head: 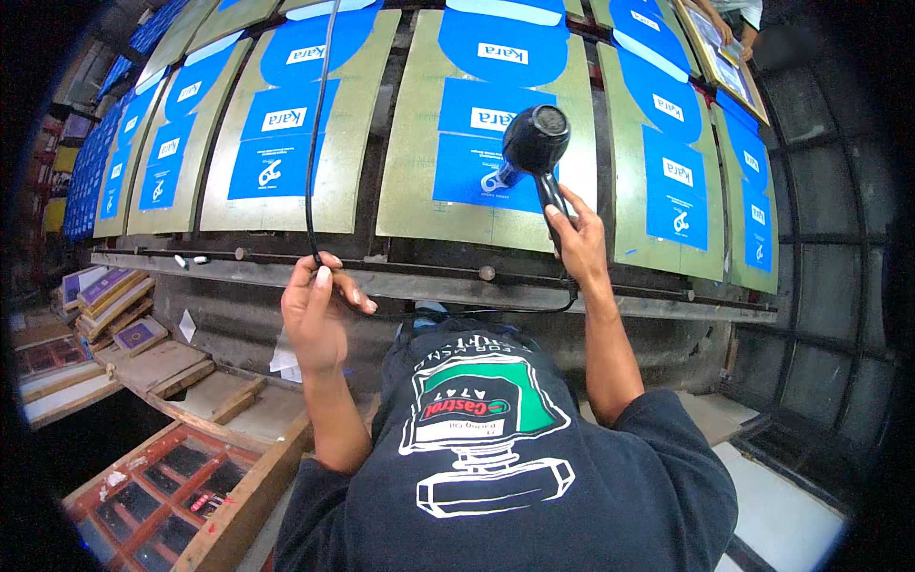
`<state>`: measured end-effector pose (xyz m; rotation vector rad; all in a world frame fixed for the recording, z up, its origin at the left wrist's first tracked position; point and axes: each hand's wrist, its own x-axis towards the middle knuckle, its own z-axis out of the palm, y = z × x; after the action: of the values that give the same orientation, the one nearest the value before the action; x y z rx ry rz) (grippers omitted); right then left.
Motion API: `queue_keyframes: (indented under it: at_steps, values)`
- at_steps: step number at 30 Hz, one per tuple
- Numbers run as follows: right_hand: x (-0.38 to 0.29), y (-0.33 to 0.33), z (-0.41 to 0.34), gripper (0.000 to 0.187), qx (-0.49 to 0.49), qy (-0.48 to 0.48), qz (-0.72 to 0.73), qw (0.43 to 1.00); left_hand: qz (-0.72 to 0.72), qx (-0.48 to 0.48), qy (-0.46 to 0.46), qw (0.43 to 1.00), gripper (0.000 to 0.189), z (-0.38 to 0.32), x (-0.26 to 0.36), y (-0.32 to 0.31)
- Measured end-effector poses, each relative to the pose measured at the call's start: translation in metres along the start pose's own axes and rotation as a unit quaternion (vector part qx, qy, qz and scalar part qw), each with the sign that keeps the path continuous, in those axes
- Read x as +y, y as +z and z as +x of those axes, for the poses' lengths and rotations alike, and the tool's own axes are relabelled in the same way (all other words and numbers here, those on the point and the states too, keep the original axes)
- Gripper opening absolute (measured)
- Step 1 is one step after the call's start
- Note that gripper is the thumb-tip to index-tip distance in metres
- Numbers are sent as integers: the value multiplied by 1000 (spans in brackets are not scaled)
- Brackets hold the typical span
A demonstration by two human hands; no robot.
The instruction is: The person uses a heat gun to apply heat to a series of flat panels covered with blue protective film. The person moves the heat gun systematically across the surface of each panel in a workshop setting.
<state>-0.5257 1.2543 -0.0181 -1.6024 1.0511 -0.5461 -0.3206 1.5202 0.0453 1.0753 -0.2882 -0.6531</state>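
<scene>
My right hand (582,236) grips the handle of a black hair dryer (535,139), raised above a printed sheet (407,179) with blue areas and white lettering. My left hand (318,307) pinches the dryer's black cord (312,157) between thumb and fingers, near the table's front edge. From there the cord runs up across another blue-printed sheet (286,214) and also loops past my waist to the dryer handle. Similar printed sheets (668,250) lie side by side on the long table.
A metal rail (422,286) with round knobs borders the table's near side. Small framed screens (114,297) are stacked at left above wooden frames (250,493). At the upper right, another person's hands (733,46) hold something over a framed screen (758,107).
</scene>
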Motion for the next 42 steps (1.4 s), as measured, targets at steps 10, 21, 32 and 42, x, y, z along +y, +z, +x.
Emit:
queue_keyframes:
  at_steps: [10,21,32,42]
  values:
    - [-11,40,-45,47,109,29,14,993,2,-34,7,999,29,66,33,-70]
    - [-84,288,12,49,153,-28,142,978,143,-99,-23,985,26,190,175,-279]
    - [-194,470,243,48,69,-87,107,988,109,-56,-98,988,22,269,220,-361]
    - [-207,508,317,45,25,-58,7,998,18,-29,-76,997,22,299,210,-383]
